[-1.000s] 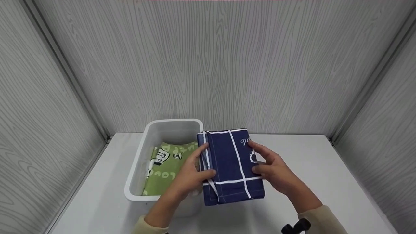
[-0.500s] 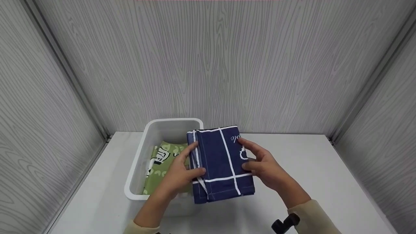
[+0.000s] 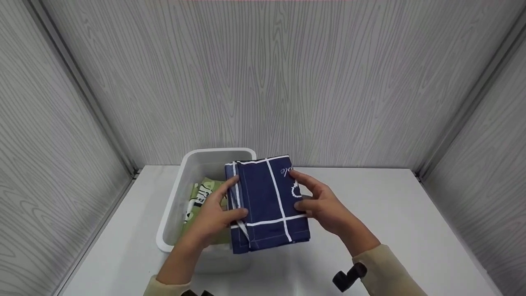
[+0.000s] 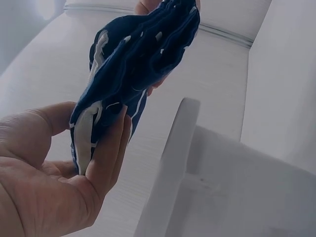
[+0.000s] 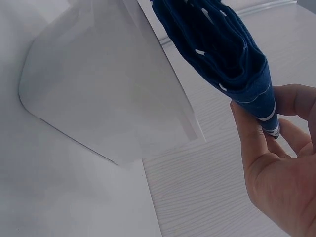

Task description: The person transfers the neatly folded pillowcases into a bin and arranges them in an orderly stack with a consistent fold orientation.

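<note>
A folded navy cloth with white lines is held up between both hands, overlapping the right part of the white bin in the head view. My left hand pinches its left edge, thumb on top and fingers beneath. My right hand grips the opposite edge the same way. Several stacked layers of the navy cloth show edge-on in the left wrist view, and again as a navy roll-like fold in the right wrist view. Inside the bin lies a green printed cloth, partly hidden by the left hand and the navy cloth.
The bin stands on a white table, left of centre. Grey wood-grain panels rise behind and at both sides. Black devices sit at the sleeve cuffs.
Both hands have carried the navy cloth leftward and slightly away, so it covers more of the bin and the green cloth. The grip looks the same throughout.
</note>
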### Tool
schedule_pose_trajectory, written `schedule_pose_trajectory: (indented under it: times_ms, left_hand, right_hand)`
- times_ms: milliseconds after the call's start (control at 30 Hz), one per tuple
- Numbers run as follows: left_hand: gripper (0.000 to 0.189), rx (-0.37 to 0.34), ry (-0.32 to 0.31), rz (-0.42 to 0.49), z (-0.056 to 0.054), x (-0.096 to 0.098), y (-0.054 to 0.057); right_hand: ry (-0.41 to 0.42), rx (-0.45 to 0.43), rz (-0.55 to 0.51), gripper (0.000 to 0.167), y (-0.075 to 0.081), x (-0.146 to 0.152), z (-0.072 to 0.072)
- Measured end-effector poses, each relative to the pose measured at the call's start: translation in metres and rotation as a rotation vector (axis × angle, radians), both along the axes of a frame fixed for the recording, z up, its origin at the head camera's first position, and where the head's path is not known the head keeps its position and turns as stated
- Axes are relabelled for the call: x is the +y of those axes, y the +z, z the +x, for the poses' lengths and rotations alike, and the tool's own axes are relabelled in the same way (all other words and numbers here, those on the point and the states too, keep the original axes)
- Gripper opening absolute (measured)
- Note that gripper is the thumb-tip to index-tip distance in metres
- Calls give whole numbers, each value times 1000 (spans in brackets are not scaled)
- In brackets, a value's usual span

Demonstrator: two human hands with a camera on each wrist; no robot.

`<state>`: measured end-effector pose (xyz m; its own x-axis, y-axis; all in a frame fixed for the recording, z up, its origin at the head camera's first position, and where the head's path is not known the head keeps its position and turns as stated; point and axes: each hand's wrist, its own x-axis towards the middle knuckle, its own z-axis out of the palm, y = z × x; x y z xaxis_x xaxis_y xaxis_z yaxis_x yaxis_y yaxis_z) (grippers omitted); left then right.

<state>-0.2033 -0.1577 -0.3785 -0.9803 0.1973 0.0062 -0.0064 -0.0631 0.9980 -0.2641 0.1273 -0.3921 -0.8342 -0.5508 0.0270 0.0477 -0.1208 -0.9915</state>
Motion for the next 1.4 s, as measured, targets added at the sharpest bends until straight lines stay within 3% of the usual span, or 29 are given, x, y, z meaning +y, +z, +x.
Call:
schedule_pose_trajectory:
  times_ms: [267,767,1033,1400]
  left_hand:
    - [93,-16,-28,9,-2,-14,-1]
    - [90,-28,36,-114,-5,-34,7]
    - [91,-66,2,-99,-6,-46,12]
    - [89,-28,-4,-315,-14,-61,16]
  right_hand:
    - [8,-11,5,80,1,-11,-3]
    - [-3,26,76,80,8,-39,-8]
    - [-8,42,113,81,11,-53,-9]
    - [-3,45,130,81,15,-74,-11]
